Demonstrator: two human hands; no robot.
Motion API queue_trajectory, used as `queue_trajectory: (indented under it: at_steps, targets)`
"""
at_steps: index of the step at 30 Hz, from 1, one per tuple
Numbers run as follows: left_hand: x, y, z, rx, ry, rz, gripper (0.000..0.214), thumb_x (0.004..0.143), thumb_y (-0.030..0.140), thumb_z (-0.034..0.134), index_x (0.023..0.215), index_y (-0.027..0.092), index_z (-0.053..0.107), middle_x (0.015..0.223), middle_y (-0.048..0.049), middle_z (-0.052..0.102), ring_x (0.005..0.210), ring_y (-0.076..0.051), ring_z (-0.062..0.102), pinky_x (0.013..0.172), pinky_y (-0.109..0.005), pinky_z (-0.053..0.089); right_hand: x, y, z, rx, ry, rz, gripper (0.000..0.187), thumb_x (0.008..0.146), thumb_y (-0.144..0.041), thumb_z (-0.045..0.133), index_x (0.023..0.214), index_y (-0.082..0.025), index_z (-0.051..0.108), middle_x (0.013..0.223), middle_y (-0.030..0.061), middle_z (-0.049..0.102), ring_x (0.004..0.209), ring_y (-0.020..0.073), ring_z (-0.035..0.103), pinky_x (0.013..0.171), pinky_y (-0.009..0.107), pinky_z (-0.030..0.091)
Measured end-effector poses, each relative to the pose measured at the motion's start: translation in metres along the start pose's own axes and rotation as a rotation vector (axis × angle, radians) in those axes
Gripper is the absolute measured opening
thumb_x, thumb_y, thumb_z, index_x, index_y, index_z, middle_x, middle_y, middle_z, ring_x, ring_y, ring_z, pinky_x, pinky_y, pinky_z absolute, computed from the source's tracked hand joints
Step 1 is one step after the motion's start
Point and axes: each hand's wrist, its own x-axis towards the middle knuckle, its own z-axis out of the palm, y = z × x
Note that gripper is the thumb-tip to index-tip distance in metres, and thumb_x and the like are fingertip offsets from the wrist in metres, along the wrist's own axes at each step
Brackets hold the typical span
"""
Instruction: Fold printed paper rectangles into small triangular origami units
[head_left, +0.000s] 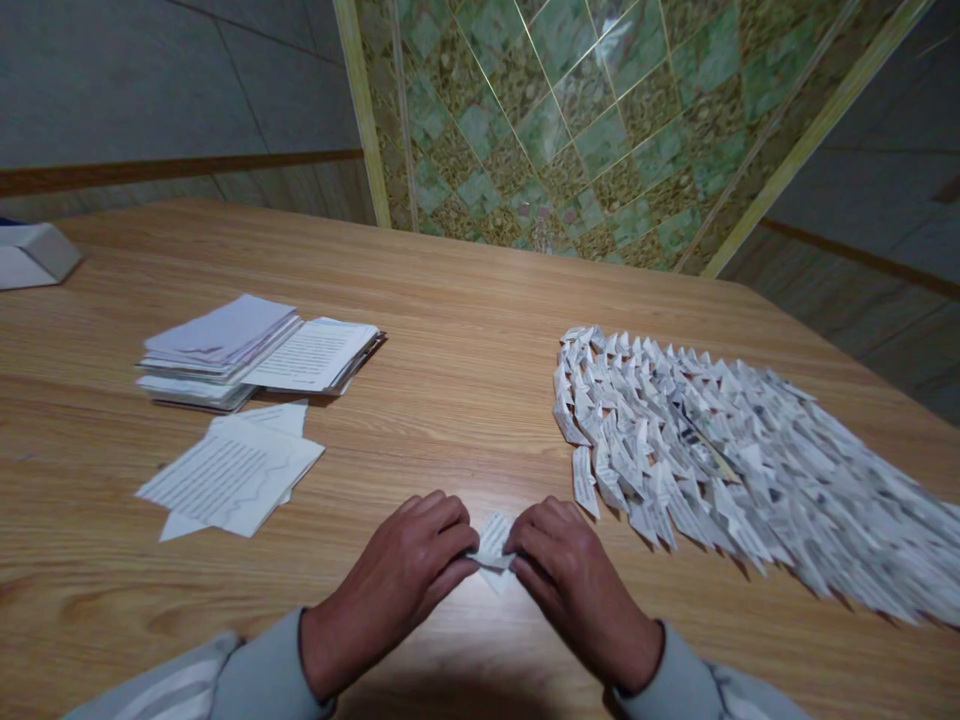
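Paper (493,561): one, printed, folded, centred at the near side of the table (465,400). Left hand (409,550): fingers pinching its left end. Right hand (574,570): fingers pinching its right end. Folded pieces (660,430): many, packed rows, right. Sheets (232,470): overlapping, left. Stack (221,335): behind the sheets.

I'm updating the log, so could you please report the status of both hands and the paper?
Left hand, right hand: pinching opposite sides of paper. Paper: folded. Folded pieces: right of hands, not in the way.
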Motion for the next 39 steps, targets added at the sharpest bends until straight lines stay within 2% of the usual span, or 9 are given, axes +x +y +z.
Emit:
queue_trajectory:
  at_steps: [7,14,19,31,39]
  targets:
    - [0.002,0.003,-0.001,-0.126,0.019,-0.110,0.015,0.096,0.018,0.058,0.084,0.021,0.067,0.088,-0.0027,0.063,0.085,-0.020,0.058,0.075,-0.032,0.042,0.004,-0.001,-0.001,0.060,-0.004,0.093,0.012,0.098,-0.021,0.062,0.086,-0.019,0.060,0.085,0.0015,0.062,0.083,0.0198,0.052,0.075,0.033,0.035]
    - [0.004,0.005,0.000,-0.040,0.034,-0.164,0.014,0.095,0.023,0.061,0.083,0.021,0.068,0.086,-0.0020,0.062,0.084,-0.021,0.058,0.074,-0.034,0.039,0.007,-0.003,0.001,0.042,0.009,0.136,0.014,0.097,-0.019,0.061,0.084,-0.019,0.059,0.085,0.0019,0.062,0.083,0.0205,0.053,0.074,0.033,0.036]
    - [0.006,0.006,0.004,0.002,0.041,-0.200,0.011,0.093,0.023,0.063,0.083,0.020,0.066,0.086,-0.0016,0.063,0.083,-0.021,0.058,0.072,-0.034,0.038,0.008,-0.001,0.004,0.025,0.070,0.174,0.007,0.095,-0.015,0.063,0.097,-0.021,0.062,0.088,0.0028,0.067,0.083,0.0217,0.057,0.074,0.034,0.039]
    - [0.012,0.012,0.004,0.200,-0.017,-0.207,0.010,0.091,0.019,0.066,0.082,0.019,0.061,0.085,-0.0031,0.063,0.080,-0.023,0.057,0.070,-0.035,0.037,0.010,-0.002,0.017,-0.242,0.102,0.209,0.022,0.085,-0.009,0.072,0.087,-0.022,0.054,0.078,0.0010,0.065,0.072,0.0222,0.059,0.067,0.033,0.033]
    - [0.013,0.016,0.003,0.177,-0.062,-0.293,0.009,0.092,0.020,0.065,0.085,0.019,0.060,0.088,-0.0035,0.063,0.081,-0.024,0.057,0.071,-0.036,0.036,0.011,-0.003,0.018,-0.343,0.103,0.204,0.022,0.087,-0.014,0.074,0.083,-0.022,0.053,0.076,0.0014,0.064,0.071,0.0223,0.057,0.066,0.033,0.030]
